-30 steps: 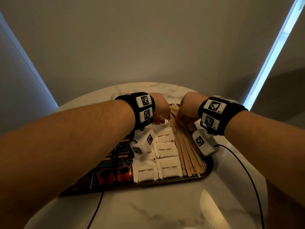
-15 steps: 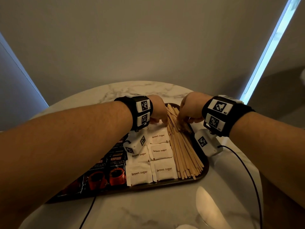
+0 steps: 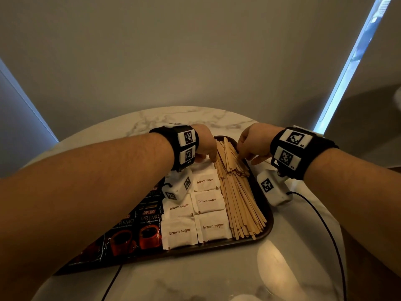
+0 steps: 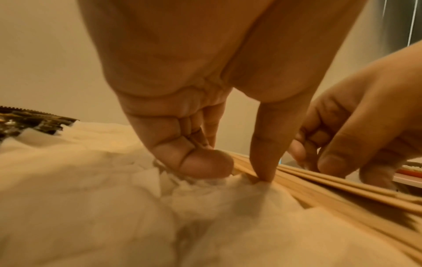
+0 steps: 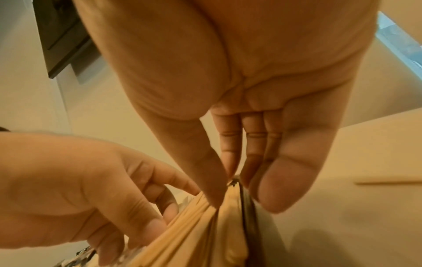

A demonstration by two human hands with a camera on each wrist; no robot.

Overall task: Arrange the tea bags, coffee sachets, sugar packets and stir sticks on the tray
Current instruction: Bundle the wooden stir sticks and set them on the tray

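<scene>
Right now I'm squaring up the stir sticks [image 3: 235,190], which run in a loose bundle along the 3 o'clock side of the tray [image 3: 268,224]. Both hands work the far end, around 12 o'clock. My left hand [image 3: 205,142] has its grip loosely curled but holding nothing: the thumb and a fingertip press down right where the sticks meet the top sugar packet. My right hand [image 3: 252,142] has its fingers straight and together, and its grip isn't around anything either. The thumb nudges the outer edge of the bundle, while the fingers hang over the tray's rim.

How I'd do this well, I reckon: treat the two hands like bookends and squeeze gently from both sides so the sticks slide parallel without riding up over each other. Light pressure only, since they're thin wood and a few already cross near the middle. The near ends at about 5 o'clock fan out unevenly, so I'd tap those flush afterwards. I'd also keep the left fingers from shoving the sugar packets [image 3: 207,200] out of line, because they sit touching the sticks.

Readable stuff: the white packets say "brown sugar" in brown lowercase, in two neat columns mid-tray. The dark coffee sachets [image 3: 138,231] toward 9 o'clock show red cups and part of a brand, something like "OPIKO", with "PREMO" below it; my left forearm covers the rest. I can't spot any tea bags from here; they may be hidden under my arm. One stray stick [image 5: 388,183] lies off on the table [image 3: 195,279] past the right hand.
</scene>
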